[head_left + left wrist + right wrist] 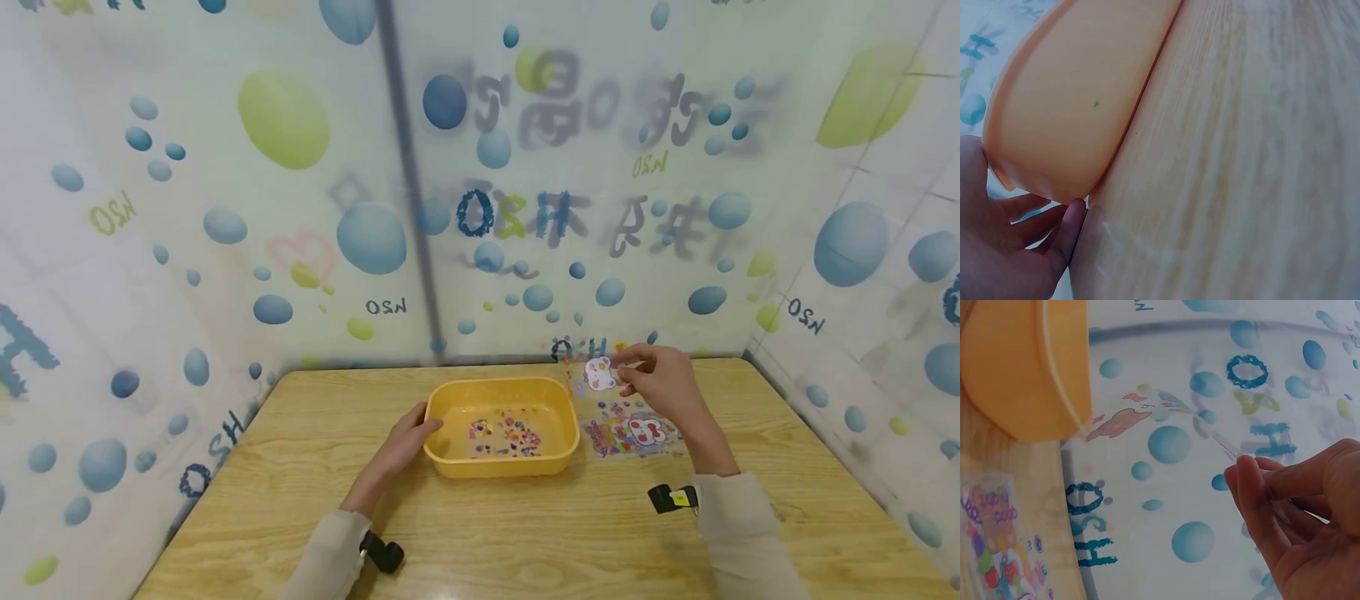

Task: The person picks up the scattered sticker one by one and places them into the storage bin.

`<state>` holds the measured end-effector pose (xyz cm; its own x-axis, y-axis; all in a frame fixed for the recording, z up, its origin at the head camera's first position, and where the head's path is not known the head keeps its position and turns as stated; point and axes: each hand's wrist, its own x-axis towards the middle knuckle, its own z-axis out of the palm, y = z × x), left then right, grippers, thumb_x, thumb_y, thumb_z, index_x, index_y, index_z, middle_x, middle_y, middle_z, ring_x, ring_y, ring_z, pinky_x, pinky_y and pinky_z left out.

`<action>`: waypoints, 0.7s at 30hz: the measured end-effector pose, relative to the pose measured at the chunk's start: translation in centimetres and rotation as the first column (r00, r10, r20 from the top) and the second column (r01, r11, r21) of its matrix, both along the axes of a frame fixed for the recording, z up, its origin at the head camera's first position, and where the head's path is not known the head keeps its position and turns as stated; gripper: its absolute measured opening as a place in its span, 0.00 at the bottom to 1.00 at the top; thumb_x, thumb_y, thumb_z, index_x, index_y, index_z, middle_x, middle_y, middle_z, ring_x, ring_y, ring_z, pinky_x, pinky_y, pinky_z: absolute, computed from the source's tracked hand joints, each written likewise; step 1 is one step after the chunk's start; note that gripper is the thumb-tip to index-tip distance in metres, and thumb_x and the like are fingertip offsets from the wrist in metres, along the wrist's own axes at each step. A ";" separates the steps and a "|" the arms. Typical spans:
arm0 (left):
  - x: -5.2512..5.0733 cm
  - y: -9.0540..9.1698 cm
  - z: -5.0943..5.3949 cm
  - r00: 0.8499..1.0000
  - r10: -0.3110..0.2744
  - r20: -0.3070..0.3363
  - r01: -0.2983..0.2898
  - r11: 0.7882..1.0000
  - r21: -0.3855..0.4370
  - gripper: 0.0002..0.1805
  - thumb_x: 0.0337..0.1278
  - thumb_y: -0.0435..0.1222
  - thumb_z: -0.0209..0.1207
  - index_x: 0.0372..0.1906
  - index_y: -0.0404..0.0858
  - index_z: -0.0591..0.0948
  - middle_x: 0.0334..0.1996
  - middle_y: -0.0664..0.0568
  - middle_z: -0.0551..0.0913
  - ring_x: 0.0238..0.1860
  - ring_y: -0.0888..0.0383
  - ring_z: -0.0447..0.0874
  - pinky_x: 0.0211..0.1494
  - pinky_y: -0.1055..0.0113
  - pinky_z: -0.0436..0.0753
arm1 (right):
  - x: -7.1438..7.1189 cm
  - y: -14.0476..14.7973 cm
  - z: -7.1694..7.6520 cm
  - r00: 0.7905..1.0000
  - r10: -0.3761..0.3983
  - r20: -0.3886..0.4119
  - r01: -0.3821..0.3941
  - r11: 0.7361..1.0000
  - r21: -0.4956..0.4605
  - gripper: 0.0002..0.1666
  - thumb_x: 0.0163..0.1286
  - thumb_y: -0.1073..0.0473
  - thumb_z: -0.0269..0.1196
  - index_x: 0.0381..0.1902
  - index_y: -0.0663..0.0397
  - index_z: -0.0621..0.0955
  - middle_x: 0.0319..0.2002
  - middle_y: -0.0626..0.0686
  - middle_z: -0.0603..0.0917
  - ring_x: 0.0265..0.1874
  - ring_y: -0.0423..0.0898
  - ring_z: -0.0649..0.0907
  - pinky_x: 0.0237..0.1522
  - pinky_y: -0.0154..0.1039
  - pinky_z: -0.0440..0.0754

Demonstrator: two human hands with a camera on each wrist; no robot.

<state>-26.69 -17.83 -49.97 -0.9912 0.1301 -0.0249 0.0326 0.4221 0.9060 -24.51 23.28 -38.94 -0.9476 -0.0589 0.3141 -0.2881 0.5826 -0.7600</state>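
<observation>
A yellow tray (501, 468) stands on the table with small colourful stickers (517, 437) on its bottom. My left hand (408, 435) grips the tray's left end, thumb at the rim; the left wrist view has this hand (1019, 244) against the tray's outer wall (1079, 94). To the right of the tray, my right hand (663, 383) pinches a clear printed sheet (598, 374) by its edge, raised above the table. In the right wrist view, thumb and fingers of that hand (1300, 519) hold the bent clear film (1216, 434), which bears a brown printed figure (1119, 424).
Another colourful sticker sheet (633, 435) lies on the wooden table (480, 533) right of the tray; it also shows at the lower left of the right wrist view (997, 544). A patterned curtain (495, 275) hangs behind the table and along both sides.
</observation>
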 end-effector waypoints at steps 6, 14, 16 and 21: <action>0.0 0.0 -0.1 1.000 0.000 -0.007 0.000 1.000 -0.002 0.34 0.76 0.44 0.52 0.79 0.32 0.63 0.77 0.35 0.66 0.79 0.40 0.63 0.81 0.43 0.63 | -0.2 -0.9 1.5 1.000 0.008 -0.019 -0.007 1.000 0.018 0.11 0.75 0.65 0.62 0.50 0.60 0.87 0.40 0.65 0.90 0.24 0.43 0.89 0.16 0.35 0.74; -0.1 0.0 -0.1 1.000 -0.006 -0.010 0.006 1.000 -0.014 0.35 0.76 0.43 0.51 0.79 0.31 0.61 0.77 0.35 0.66 0.79 0.39 0.62 0.81 0.43 0.62 | -0.7 -2.7 2.9 0.997 0.069 -0.027 -0.069 0.998 0.013 0.10 0.73 0.68 0.62 0.48 0.64 0.87 0.43 0.66 0.88 0.24 0.47 0.88 0.27 0.32 0.86; -0.1 0.0 -0.1 1.000 -0.008 -0.009 0.008 1.000 -0.013 0.35 0.77 0.44 0.51 0.79 0.31 0.61 0.78 0.35 0.65 0.79 0.39 0.62 0.82 0.43 0.62 | -1.0 -3.5 2.9 0.995 0.097 -0.018 -0.096 0.995 0.018 0.11 0.73 0.69 0.62 0.49 0.65 0.86 0.46 0.66 0.87 0.25 0.48 0.88 0.29 0.32 0.87; -0.1 0.0 -0.1 1.000 -0.012 -0.008 0.012 1.000 -0.010 0.34 0.77 0.44 0.51 0.79 0.32 0.61 0.78 0.36 0.65 0.79 0.40 0.62 0.82 0.43 0.62 | -1.5 -6.0 2.4 0.987 0.156 0.049 -0.158 0.987 0.033 0.13 0.72 0.69 0.60 0.50 0.66 0.86 0.51 0.67 0.86 0.25 0.46 0.88 0.30 0.35 0.89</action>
<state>-26.79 -17.86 -50.06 -0.9897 0.1419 -0.0178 0.0455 0.4304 0.9015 -26.03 17.26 -36.56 -0.9392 -0.2185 0.2648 -0.3429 0.5610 -0.7534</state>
